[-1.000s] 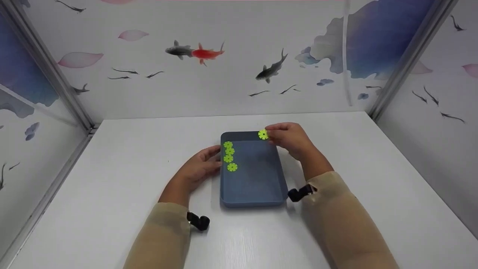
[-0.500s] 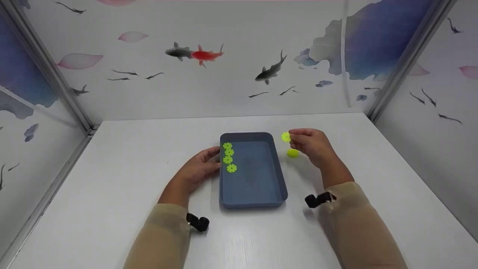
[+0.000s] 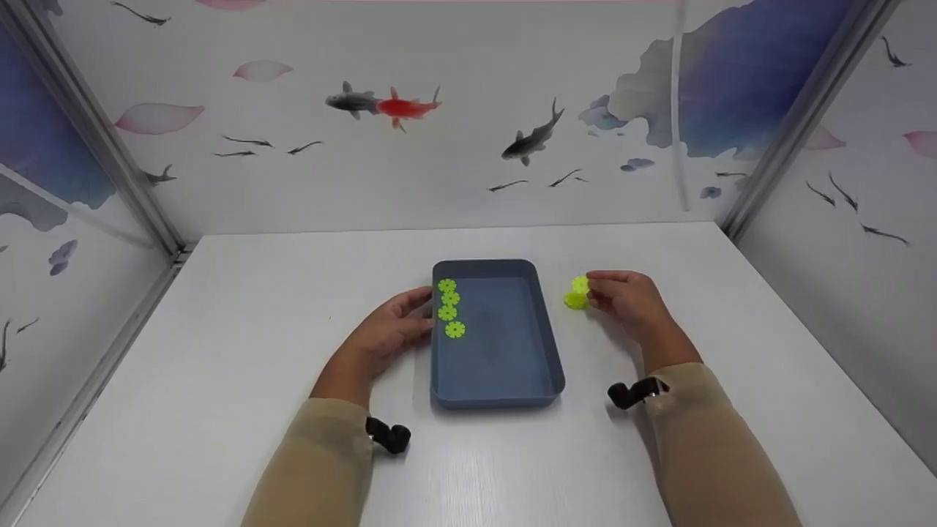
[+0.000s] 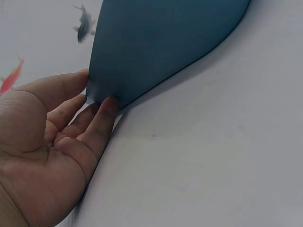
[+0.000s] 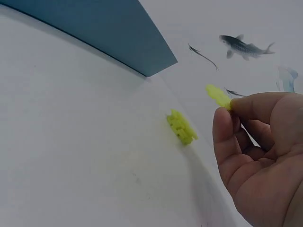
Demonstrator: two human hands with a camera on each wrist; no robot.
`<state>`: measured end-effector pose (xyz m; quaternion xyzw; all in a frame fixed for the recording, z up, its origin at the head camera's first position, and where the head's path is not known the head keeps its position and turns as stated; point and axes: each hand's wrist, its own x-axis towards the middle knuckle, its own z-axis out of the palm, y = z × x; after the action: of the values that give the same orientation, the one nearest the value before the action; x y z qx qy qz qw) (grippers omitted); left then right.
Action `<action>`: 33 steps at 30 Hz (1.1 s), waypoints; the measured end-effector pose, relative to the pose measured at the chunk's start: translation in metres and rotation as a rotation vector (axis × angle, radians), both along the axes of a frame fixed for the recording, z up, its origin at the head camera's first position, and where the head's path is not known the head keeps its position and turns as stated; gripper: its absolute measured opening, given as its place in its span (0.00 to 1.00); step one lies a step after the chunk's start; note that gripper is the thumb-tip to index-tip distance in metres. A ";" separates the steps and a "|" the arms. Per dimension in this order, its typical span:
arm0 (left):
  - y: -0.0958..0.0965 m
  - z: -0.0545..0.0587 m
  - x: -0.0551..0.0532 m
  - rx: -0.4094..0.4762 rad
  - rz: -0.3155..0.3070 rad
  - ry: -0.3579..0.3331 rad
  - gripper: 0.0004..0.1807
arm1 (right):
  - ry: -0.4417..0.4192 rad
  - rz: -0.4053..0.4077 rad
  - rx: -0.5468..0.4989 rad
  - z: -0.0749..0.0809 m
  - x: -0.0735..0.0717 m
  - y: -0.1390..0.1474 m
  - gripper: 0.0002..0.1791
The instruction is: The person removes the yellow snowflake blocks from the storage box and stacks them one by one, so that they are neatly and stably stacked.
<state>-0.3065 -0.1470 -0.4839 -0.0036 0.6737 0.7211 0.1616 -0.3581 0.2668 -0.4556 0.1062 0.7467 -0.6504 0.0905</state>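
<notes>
In the head view a blue-grey rectangular tray point(image 3: 498, 366) stands on the table. Along its left side lies a column of yellow-green notched plastic discs point(image 3: 454, 330). My left hand point(image 3: 388, 329) rests its fingertips against the tray's outer left wall; the left wrist view has the thumb point(image 4: 71, 85) and fingers touching that blue wall. Right of the tray, my right hand point(image 3: 626, 300) pinches one notched disc point(image 5: 218, 96) between thumb and index finger. Just below that disc, a small stack of the same discs point(image 5: 181, 126) sits on the table, apart from the hand.
The white table point(image 3: 241, 351) extends on both sides of the tray. Behind it rises a white wall point(image 3: 439, 183) printed with fish, and side panels with metal posts point(image 3: 768, 124) stand left and right.
My right hand has moved from the tray's far right corner to the right and nearer, carrying the disc. The discs on the table have come into sight. My left hand stays put.
</notes>
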 end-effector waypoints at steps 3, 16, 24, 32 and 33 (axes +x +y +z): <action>0.000 0.000 0.000 -0.003 0.007 -0.004 0.40 | -0.023 -0.018 0.033 -0.007 -0.002 0.002 0.22; -0.001 0.000 0.000 0.014 -0.004 -0.010 0.40 | -0.069 -0.074 -0.016 -0.016 0.000 -0.001 0.19; -0.001 -0.001 0.000 0.018 -0.005 -0.016 0.40 | -0.079 -0.073 0.044 -0.016 -0.001 -0.002 0.19; -0.001 -0.001 0.000 0.004 -0.008 -0.004 0.39 | -0.080 -0.079 0.071 -0.016 -0.002 -0.003 0.20; -0.001 0.000 0.000 0.005 -0.007 -0.004 0.39 | -0.080 -0.079 0.071 -0.016 -0.002 -0.003 0.20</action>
<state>-0.3068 -0.1482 -0.4843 -0.0022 0.6717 0.7221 0.1657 -0.3599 0.2639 -0.4714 0.1647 0.7604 -0.6216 0.0909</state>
